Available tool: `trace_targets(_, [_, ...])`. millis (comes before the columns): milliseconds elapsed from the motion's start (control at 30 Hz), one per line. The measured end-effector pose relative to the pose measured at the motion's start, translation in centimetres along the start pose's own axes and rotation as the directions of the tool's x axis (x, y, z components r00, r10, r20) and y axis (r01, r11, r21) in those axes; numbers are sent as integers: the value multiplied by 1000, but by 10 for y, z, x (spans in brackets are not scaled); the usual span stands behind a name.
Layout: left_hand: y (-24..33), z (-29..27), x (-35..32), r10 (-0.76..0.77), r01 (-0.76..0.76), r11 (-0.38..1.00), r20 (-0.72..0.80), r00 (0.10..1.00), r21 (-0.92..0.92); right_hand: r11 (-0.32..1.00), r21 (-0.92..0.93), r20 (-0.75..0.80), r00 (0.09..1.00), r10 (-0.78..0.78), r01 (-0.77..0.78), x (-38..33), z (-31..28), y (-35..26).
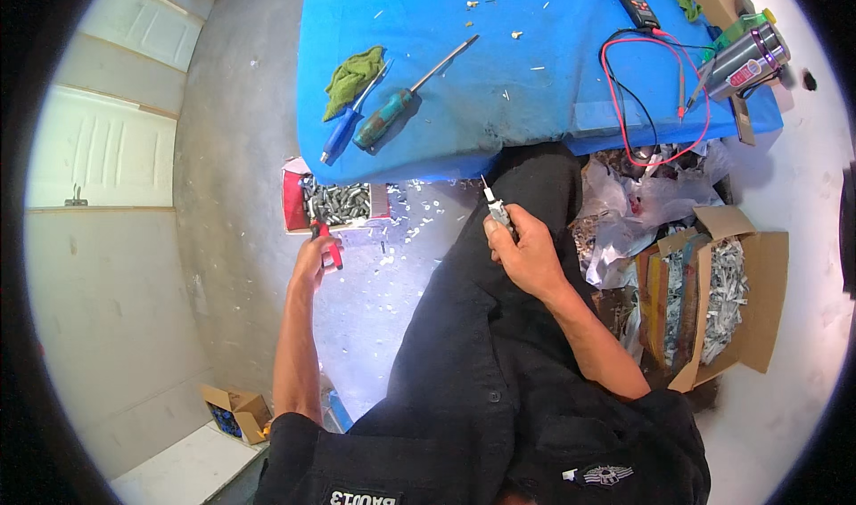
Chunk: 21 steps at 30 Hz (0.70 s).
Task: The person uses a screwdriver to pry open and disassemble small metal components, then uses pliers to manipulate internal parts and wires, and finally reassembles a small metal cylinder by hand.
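Observation:
My left hand (pixel 312 260) is lowered over the floor and grips red-handled pliers (pixel 328 244), right beside a small red and white box (pixel 292 204) full of grey metal pieces. My right hand (pixel 526 251) rests on my black-trousered knee and holds a thin metal part (pixel 496 205) with a white pointed tip sticking up toward the table edge. The table is covered by a blue cloth (pixel 553 41). On it lie a blue-handled tool (pixel 342 132), a teal-handled screwdriver (pixel 392 113) and a green rag (pixel 351 77).
A black multimeter (pixel 635 6) with red and black leads (pixel 655 104) and a metal flask (pixel 745 59) sit at the table's right. An open cardboard box (pixel 727 291) of white scrap and plastic bags lie on the floor at right. White debris litters the floor.

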<state>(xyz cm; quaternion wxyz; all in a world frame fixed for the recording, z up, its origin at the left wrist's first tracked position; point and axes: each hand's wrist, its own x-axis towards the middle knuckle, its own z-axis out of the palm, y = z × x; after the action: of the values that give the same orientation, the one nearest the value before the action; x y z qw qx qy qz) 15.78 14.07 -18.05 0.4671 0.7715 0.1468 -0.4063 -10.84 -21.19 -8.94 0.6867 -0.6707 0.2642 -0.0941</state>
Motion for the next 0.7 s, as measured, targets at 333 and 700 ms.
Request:
trace_targets(333, [-50, 52, -46, 58, -30, 949, 80, 995, -315, 913, 373, 147, 982, 114, -162, 6, -6, -13])
trace_targets(700, [-105, 100, -56, -84, 95, 992, 122, 989, -84, 937, 306, 101, 984, 145, -169, 3, -3, -9])
